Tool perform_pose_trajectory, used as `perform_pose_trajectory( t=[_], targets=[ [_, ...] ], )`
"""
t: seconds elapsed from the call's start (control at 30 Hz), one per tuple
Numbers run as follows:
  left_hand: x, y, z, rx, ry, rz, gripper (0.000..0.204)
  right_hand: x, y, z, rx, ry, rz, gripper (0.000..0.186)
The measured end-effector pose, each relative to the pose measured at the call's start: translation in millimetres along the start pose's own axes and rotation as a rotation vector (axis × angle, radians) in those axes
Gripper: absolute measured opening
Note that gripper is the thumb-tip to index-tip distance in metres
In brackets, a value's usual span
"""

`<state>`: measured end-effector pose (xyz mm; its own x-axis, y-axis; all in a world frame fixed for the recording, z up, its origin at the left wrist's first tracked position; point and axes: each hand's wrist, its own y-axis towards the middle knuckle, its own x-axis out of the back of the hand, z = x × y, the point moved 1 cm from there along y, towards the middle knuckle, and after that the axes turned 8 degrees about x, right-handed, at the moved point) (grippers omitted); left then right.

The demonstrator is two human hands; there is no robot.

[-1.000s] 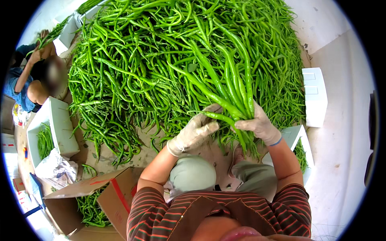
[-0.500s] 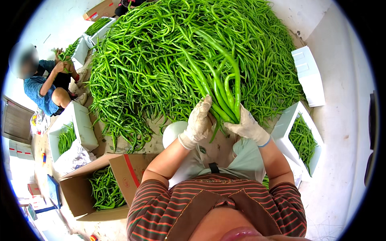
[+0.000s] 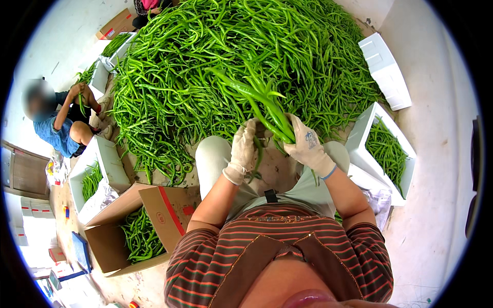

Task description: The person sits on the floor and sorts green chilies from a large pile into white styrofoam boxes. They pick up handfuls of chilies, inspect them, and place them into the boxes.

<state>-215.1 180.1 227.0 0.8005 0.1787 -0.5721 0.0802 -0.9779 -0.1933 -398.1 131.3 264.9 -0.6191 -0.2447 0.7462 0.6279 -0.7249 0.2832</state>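
Note:
Long green chili peppers (image 3: pixel 272 115) form a bunch in my right hand (image 3: pixel 309 148), which wears a white knit glove and is closed around their lower ends. Their tips point up and left over a big heap of the same peppers (image 3: pixel 205 87). My left hand (image 3: pixel 241 153), gloved too, is closed just left of the bunch. A curved green pepper (image 3: pixel 258 154) hangs down from its fingers, which are partly hidden.
White foam boxes of peppers stand at my right (image 3: pixel 408 154) and left (image 3: pixel 110 159). An open cardboard box (image 3: pixel 169 215) with peppers is near left. Against the heap's right side leans a white foam lid (image 3: pixel 385 69). A co-worker (image 3: pixel 64 123) sits far left; another person (image 3: pixel 149 7) is behind the heap.
Both hands have come slightly closer to me, and the left has drawn away from the bunch. The bunch looks smaller and now leans left.

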Motion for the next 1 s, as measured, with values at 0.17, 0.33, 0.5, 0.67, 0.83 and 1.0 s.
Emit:
perform_pose_trajectory(
  t=[0.17,0.33,0.5,0.67,0.83,1.0],
  targets=[
    [-11,-3,-12,-0.158,0.075,-0.14,0.023,-14,-10,-9,0.091,-0.389,-0.052,0.082],
    [-29,-8,-19,-0.265,0.09,-0.053,0.012,-18,-11,16,0.051,-0.54,0.043,0.078],
    [-30,-4,-29,-0.299,0.151,-0.117,0.015,-16,-18,18,0.164,-0.44,-0.062,0.082],
    [-19,5,-83,-0.547,0.065,-0.276,0.011,-4,-28,5,0.017,0.052,0.004,0.075],
    [9,34,-143,-0.594,0.082,-0.44,0.02,37,-55,-3,-0.219,0.48,0.009,0.078],
    [34,47,-170,-0.525,0.011,-0.561,0.024,106,-110,8,-0.478,0.776,-0.185,0.08]
  ],
)
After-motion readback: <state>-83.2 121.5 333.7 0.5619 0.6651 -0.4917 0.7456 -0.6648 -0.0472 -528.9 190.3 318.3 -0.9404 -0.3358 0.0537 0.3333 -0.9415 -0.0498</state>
